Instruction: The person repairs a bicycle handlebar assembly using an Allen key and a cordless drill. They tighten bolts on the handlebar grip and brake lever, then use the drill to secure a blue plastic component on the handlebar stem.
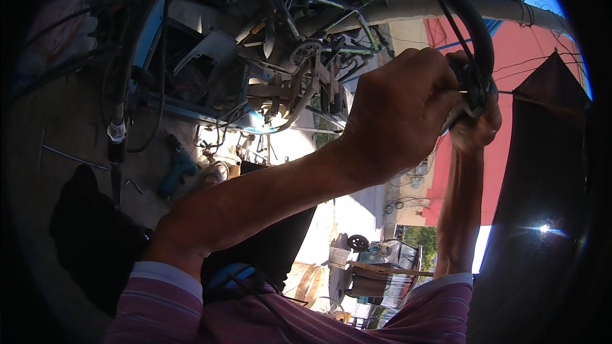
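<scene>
A dark curved bar (pixel 484 32), which looks like a bicycle handlebar, comes down from the upper edge at right with a black cable running along it. My left hand (pixel 401 108) is closed beside the bar's lower end, thumb and fingertips pinched at a dark fitting there. A short, thin bright line shows at the fingertips; what they hold is too small to make out. From behind and below, my right hand (pixel 478 129) wraps the lower end of the bar. Its fingers are partly hidden by the fitting and my left hand.
Bicycle frames and parts (pixel 312 57) crowd the upper middle. A teal power drill (pixel 177 167) lies on the floor at left, near a thin metal rod (pixel 73 157). A grey pole (pixel 414 7) crosses the top. Beyond are a pink wall (pixel 440 185) and a parked vehicle (pixel 382 274).
</scene>
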A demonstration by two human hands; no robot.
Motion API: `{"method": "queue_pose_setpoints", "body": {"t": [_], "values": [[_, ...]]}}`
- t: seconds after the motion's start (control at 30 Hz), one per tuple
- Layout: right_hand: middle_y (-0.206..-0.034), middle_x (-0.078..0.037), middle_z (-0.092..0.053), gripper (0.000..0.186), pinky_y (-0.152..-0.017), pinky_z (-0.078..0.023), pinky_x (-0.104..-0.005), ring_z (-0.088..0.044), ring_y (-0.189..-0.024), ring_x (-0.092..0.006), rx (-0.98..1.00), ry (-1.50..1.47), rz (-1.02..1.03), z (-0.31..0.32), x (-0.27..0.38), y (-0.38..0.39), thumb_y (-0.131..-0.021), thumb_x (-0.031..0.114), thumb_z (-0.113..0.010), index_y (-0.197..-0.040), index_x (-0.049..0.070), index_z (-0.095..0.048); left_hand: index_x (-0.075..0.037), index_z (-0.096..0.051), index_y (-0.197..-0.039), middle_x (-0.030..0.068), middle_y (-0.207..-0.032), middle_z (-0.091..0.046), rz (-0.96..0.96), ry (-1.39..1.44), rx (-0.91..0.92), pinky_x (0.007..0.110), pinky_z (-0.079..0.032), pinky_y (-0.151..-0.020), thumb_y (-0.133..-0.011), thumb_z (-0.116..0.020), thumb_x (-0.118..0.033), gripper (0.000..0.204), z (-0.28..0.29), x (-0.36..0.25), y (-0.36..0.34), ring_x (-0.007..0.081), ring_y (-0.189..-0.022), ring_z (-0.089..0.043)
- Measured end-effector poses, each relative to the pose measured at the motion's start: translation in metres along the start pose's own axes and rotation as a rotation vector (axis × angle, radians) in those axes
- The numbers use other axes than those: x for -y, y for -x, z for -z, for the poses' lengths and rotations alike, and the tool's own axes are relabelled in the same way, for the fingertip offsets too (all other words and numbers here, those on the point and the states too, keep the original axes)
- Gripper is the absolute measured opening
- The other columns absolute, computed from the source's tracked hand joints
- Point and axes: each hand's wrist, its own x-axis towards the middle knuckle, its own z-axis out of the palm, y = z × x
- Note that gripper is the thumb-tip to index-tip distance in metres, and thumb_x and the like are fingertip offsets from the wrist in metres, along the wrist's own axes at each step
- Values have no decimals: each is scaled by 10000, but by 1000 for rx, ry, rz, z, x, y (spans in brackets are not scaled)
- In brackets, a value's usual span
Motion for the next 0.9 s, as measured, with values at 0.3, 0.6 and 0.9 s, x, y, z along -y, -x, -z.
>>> {"method": "queue_pose_setpoints", "body": {"t": [0.3, 0.6, 0.9], "values": [[-939, -124, -655, 725, -712, -496, -277, -635, -818, -157, 52, -38, 37, 2, -7, 1, -860, 541, -557, -1210, -94, -554, -2, -639, -998, 90, -885, -695, 305, 284, 24, 272, -562, -724, -900, -699, -22, 116, -6, 8, 19, 143, -826, -698], [-882, -96, -630, 747, -566, -442, -235, -584, -686, -117, -8, -13, 3, -1, -3, -1, -844, 561, -566, -1197, -97, -557, 20, -618, -1009, 111, -894, -692, 191, 220, 93, 278, -574, -741, -927, -636, 17, 84, -18, 3, 23, 155, -867, -708], [-912, -97, -635, 750, -573, -417, -218, -573, -711, -105, -39, -45, -6, 3, -11, 2, -845, 568, -564, -1195, -96, -558, 22, -596, -1034, 109, -898, -702, 361, 468, -9, 278, -574, -737, -932, -644, 1, 115, -30, -12, 29, 149, -870, -708]]}}
